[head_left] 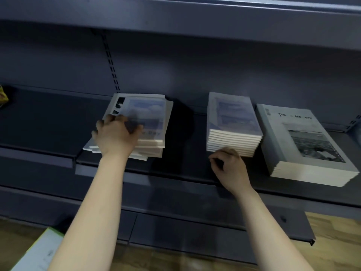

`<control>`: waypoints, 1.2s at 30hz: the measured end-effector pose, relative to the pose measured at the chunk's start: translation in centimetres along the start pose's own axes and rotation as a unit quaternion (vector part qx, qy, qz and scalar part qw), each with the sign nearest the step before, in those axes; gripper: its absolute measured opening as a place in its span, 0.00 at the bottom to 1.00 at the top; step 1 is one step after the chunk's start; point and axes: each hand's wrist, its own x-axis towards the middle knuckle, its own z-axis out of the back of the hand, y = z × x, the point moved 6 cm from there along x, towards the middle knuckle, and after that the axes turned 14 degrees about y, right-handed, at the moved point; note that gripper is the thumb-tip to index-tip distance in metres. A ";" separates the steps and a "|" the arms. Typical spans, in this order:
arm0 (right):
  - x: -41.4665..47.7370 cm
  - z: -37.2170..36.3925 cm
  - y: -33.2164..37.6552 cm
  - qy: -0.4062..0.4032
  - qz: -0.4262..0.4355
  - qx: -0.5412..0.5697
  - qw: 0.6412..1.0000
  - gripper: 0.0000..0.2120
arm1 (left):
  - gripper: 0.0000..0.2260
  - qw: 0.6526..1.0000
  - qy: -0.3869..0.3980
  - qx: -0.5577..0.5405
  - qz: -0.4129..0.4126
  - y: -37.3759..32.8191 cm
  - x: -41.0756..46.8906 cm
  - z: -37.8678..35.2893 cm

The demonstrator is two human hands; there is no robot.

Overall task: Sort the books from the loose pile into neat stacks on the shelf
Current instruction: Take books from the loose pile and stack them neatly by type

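Observation:
A loose, fanned pile of books (152, 122) lies on the dark shelf (175, 173), left of centre, with a sky-blue cover on top. My left hand (115, 136) is on the pile's near left corner, thumb on the top cover and fingers curled over the left edge; it is blurred. To the right stands a neat stack of blue-covered books (232, 122). My right hand (228, 167) sits at that stack's front bottom edge, fingers curled, holding nothing. Further right is a neat stack of larger grey books (300, 137) with a black-and-white photo on the cover.
The shelf's back wall has a slotted upright (112, 63). Another shelf board (175, 14) hangs overhead. A yellow packet (3, 96) shows at the far left. Below are a lower shelf (195, 231), wooden floor (336, 241) and a white box (39, 251).

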 end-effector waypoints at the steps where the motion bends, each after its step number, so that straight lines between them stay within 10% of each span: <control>1: 0.1 -0.1 0.1 -0.007 0.003 -0.008 1.000 0.04 | 0.29 1.000 0.011 -0.002 0.019 0.3 0.1 0.1; 11: 0.1 -0.4 0.0 -0.033 0.010 -0.020 0.999 0.04 | 0.44 0.992 0.088 -0.091 0.019 1.1 3.1 -0.3; 18: 0.1 -0.5 -0.1 -0.023 0.014 -0.020 0.999 0.04 | 0.09 0.930 -0.003 -0.352 -0.102 -1.5 1.2 0.4; 26: -1.0 2.2 -0.4 -0.053 -0.017 0.125 0.991 0.10 | 0.05 0.839 0.008 -0.519 -0.161 -6.7 -2.0 -1.7; 31: -1.6 5.3 0.3 -0.065 -0.108 0.476 0.870 0.12 | 0.04 0.779 0.014 -0.595 -0.196 -11.0 -4.3 -3.1; 36: -2.1 7.0 -0.9 -0.042 -0.111 0.557 0.822 0.14 | 0.07 0.792 0.041 -0.563 -0.232 -14.4 -6.2 -4.3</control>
